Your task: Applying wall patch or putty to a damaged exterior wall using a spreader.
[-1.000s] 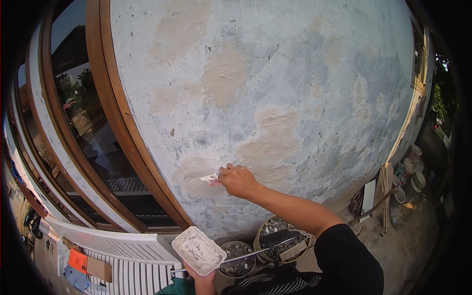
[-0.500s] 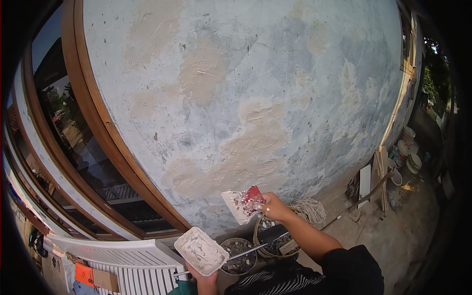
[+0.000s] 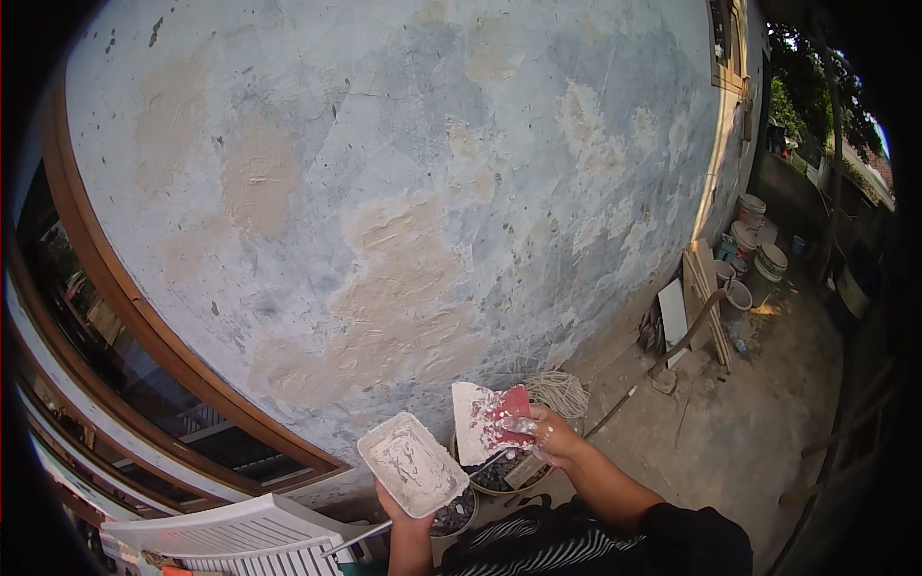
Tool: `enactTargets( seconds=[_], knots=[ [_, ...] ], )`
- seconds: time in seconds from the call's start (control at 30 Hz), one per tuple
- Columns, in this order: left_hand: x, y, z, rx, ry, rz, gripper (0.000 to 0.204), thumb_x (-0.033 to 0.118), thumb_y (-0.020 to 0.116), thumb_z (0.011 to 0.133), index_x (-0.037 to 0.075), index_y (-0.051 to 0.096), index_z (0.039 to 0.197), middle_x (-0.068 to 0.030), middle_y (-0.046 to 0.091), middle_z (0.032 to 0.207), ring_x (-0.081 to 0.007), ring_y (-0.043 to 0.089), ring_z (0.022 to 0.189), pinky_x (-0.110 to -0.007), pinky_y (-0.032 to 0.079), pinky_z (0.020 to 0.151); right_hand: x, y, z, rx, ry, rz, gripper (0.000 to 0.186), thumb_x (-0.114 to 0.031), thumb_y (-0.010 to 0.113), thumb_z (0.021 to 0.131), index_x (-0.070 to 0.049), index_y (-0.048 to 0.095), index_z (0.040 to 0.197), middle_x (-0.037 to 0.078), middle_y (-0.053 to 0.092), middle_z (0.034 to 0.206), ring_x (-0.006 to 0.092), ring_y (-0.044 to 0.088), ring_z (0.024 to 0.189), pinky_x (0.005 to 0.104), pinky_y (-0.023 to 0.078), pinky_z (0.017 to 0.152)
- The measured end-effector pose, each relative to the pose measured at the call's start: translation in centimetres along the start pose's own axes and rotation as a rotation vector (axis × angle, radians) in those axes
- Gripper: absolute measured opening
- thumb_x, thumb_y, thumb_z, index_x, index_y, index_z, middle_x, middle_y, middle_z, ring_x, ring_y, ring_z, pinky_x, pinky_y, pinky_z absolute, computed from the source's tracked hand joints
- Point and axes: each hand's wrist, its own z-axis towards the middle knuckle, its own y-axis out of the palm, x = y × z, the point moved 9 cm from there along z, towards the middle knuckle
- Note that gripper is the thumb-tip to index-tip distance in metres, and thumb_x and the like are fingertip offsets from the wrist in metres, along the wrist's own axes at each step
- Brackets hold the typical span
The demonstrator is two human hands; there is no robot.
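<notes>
My left hand holds a shallow white tub from below, tilted so its inside shows. Pale putty coats the bottom and sides of the tub. In my right hand is a red putty knife, its broad face smeared with white putty. The knife is just right of the tub's upper edge; whether they touch I cannot tell. White specks stick to my right fingers. Ahead stands a worn bluish-white wall with beige filled patches.
Containers of grey rubble stand below my hands. A white slatted bench is at lower left, under a brown wooden window frame. To the right are a rope coil, leaning boards and stacked buckets.
The view has turned right, so the wall and window have shifted left. My right hand has brought the putty knife nearer the tub, and its blade is turned. The tub sits slightly higher.
</notes>
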Motion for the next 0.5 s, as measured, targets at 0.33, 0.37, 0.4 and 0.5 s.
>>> enactTargets(
  seconds=[0.33, 0.37, 0.4, 0.5],
  knots=[
    [-14.9, 3.9, -0.9, 0.024, -0.044, 0.110, 0.068, 0.058, 0.036, 0.097, 0.010, 0.046, 0.145, -0.0124, 0.054, 0.143, -0.0365, 0.053, 0.128, -0.056, 0.041, 0.108, -3.4, -9.2, -4.7, -0.085, -0.092, -0.181, 0.025, -0.011, 0.070, 0.094, 0.000, 0.067, 0.115, 0.006, 0.070, 0.108, 0.0124, 0.065, 0.098, 0.0281, 0.052, 0.088],
    [-16.0, 3.8, -1.1, 0.030, -0.023, 0.094, 0.068, 0.058, 0.036, 0.097, 0.010, 0.046, 0.145, -0.0124, 0.054, 0.143, -0.0365, 0.053, 0.128, -0.056, 0.041, 0.108, -4.2, -10.3, -5.5, -0.058, -0.170, -0.231, 0.023, -0.011, 0.070, 0.093, 0.000, 0.068, 0.113, 0.005, 0.070, 0.106, 0.0114, 0.064, 0.096, 0.0271, 0.051, 0.086],
    [-17.2, 3.6, -1.3, 0.031, -0.012, 0.122, 0.069, 0.059, 0.035, 0.098, 0.010, 0.045, 0.146, -0.0126, 0.053, 0.143, -0.0364, 0.053, 0.128, -0.056, 0.041, 0.108, -5.2, -10.9, -5.9, -0.044, -0.265, -0.322, 0.020, -0.011, 0.070, 0.093, -0.001, 0.070, 0.110, 0.003, 0.071, 0.099, 0.0099, 0.064, 0.090, 0.0259, 0.051, 0.082],
    [-19.7, 3.4, -2.8, 0.092, 0.050, 0.157, 0.071, 0.062, 0.033, 0.099, 0.011, 0.042, 0.148, -0.0129, 0.052, 0.144, -0.0356, 0.052, 0.129, -0.054, 0.041, 0.109, -7.4, -12.4, -7.2, 0.033, -0.414, -0.650, 0.018, -0.011, 0.070, 0.093, -0.001, 0.071, 0.108, 0.001, 0.071, 0.095, 0.0084, 0.063, 0.085, 0.0268, 0.051, 0.077]
  ],
)
